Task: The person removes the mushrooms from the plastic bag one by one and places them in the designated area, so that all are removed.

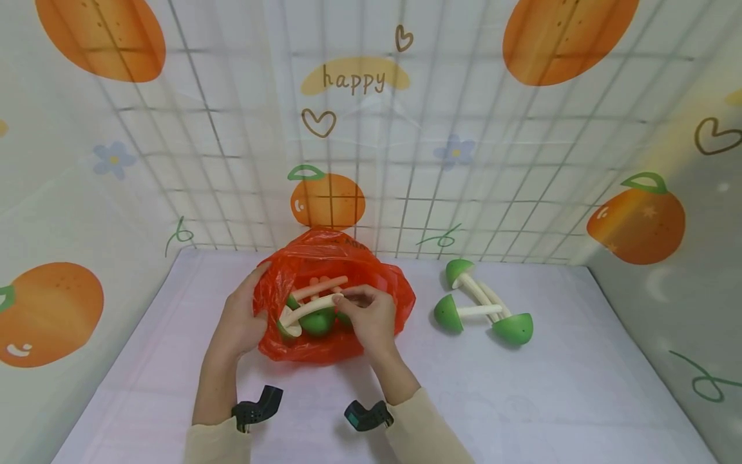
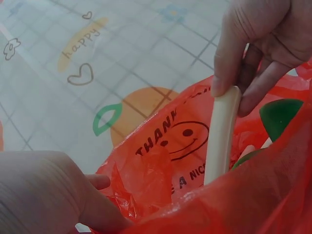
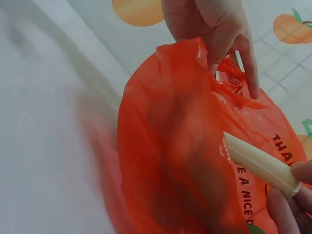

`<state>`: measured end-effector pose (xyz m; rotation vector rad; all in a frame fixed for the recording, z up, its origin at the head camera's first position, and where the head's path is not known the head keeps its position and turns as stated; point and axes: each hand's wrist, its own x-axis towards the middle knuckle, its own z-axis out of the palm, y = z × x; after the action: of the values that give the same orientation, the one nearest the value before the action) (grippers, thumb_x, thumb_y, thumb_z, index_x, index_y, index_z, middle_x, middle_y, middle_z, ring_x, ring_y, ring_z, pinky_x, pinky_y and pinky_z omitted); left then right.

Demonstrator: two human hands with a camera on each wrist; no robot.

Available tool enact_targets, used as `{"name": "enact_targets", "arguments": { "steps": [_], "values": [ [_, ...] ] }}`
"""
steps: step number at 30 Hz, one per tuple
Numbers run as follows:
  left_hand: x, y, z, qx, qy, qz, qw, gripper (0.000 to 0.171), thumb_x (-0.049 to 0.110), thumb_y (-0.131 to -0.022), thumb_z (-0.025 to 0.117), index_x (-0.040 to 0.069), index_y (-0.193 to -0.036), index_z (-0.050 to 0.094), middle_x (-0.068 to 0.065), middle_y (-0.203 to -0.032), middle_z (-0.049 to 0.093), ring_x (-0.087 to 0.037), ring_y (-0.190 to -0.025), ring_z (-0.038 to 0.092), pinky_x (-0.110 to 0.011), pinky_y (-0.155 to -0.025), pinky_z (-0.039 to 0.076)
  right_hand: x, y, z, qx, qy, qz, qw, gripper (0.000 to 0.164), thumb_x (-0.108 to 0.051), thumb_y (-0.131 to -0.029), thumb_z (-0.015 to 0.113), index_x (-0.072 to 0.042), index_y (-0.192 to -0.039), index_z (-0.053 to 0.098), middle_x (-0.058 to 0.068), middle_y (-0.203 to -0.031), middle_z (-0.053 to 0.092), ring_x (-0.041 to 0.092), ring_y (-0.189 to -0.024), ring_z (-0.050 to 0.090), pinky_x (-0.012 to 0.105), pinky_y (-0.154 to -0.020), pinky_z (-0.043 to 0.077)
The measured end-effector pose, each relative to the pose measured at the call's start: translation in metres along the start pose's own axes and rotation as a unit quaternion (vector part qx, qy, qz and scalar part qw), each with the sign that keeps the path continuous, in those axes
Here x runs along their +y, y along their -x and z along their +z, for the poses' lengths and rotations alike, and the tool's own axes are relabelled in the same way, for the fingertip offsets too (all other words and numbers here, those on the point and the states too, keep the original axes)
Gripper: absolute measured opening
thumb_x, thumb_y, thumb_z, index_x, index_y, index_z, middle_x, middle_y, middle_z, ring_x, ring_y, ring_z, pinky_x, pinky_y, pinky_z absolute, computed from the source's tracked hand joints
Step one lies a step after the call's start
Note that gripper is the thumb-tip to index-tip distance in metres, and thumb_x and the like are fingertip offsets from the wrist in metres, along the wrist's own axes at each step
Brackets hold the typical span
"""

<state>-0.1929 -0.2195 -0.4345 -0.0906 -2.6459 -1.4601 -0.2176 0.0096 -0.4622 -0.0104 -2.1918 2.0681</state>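
Observation:
A red plastic bag (image 1: 330,252) stands with its mouth open, holding several toy mushrooms with green caps (image 1: 317,322) and pale stems. My left hand (image 1: 240,322) grips the bag's left rim, thumb on one side of the film and fingers on the other. Between thumb and fingertips, my right hand (image 1: 373,319) pinches the end of a mushroom's white stem (image 2: 222,139) over the bag's mouth. That mushroom (image 1: 304,310) slants down to the left, and its cap lies low in the bag, partly hidden by the front film.
Right of the bag, three more green-capped mushrooms (image 1: 449,314) lie in a loose cluster on the white table (image 1: 556,399). Behind stands a wire grid under a printed sheet (image 1: 377,148), with side walls left and right.

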Motion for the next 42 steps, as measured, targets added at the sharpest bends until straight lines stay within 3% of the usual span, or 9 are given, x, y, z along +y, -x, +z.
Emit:
{"name": "enact_targets", "arguments": {
  "steps": [8,14,21,25,30,42],
  "values": [
    [-0.001,0.001,-0.001,0.006,0.005,0.001,1.0,0.088,-0.02,-0.087,0.055,0.011,-0.165,0.031,-0.013,-0.165,0.04,-0.039,-0.149,0.038,-0.059,-0.116,0.041,0.003,-0.001,-0.008,0.012,-0.025,0.024,0.999,0.027,-0.016,-0.091,0.084,0.005,-0.107,0.078,0.012,-0.089,0.076,0.033,-0.085,0.076,0.044,-0.082,0.065],
    [-0.001,0.0,0.0,0.007,0.005,-0.007,0.9999,0.088,-0.02,-0.088,0.054,0.013,-0.166,0.03,-0.012,-0.165,0.04,-0.038,-0.15,0.038,-0.058,-0.114,0.042,0.008,-0.001,-0.016,0.017,-0.049,0.041,0.998,0.022,-0.012,-0.093,0.081,0.004,-0.108,0.078,0.012,-0.092,0.076,0.027,-0.084,0.075,0.042,-0.086,0.064],
    [-0.001,0.0,0.001,0.006,0.003,-0.012,0.9999,0.088,-0.019,-0.089,0.056,0.013,-0.166,0.029,-0.013,-0.165,0.039,-0.039,-0.15,0.038,-0.058,-0.114,0.043,0.002,0.0,-0.02,0.026,-0.103,0.016,0.994,0.022,-0.01,-0.091,0.082,0.005,-0.106,0.077,0.009,-0.091,0.077,0.027,-0.083,0.075,0.028,-0.079,0.063],
    [-0.001,0.0,0.002,0.007,0.0,-0.011,0.9999,0.087,-0.019,-0.089,0.056,0.012,-0.166,0.03,-0.013,-0.166,0.039,-0.038,-0.15,0.037,-0.058,-0.115,0.042,-0.003,0.0,-0.022,0.026,-0.121,-0.007,0.992,0.021,-0.008,-0.091,0.081,0.007,-0.105,0.077,0.008,-0.09,0.076,0.019,-0.08,0.073,0.028,-0.079,0.062],
    [0.001,-0.001,0.002,0.006,-0.006,-0.016,0.9998,0.088,-0.019,-0.089,0.056,0.012,-0.166,0.029,-0.012,-0.167,0.037,-0.038,-0.153,0.034,-0.059,-0.117,0.038,-0.009,0.0,-0.029,0.025,-0.137,-0.026,0.99,0.019,-0.005,-0.091,0.082,0.007,-0.104,0.077,0.007,-0.09,0.077,0.019,-0.084,0.072,0.029,-0.077,0.062],
    [0.003,0.001,0.0,0.002,-0.001,-0.019,0.9998,0.089,-0.016,-0.089,0.06,0.015,-0.167,0.029,-0.012,-0.166,0.038,-0.039,-0.151,0.036,-0.058,-0.111,0.046,-0.024,0.0,-0.065,0.029,-0.157,-0.02,0.987,0.018,-0.005,-0.091,0.081,0.004,-0.107,0.077,0.005,-0.095,0.077,0.023,-0.094,0.07,0.032,-0.088,0.062]
  ]
}}
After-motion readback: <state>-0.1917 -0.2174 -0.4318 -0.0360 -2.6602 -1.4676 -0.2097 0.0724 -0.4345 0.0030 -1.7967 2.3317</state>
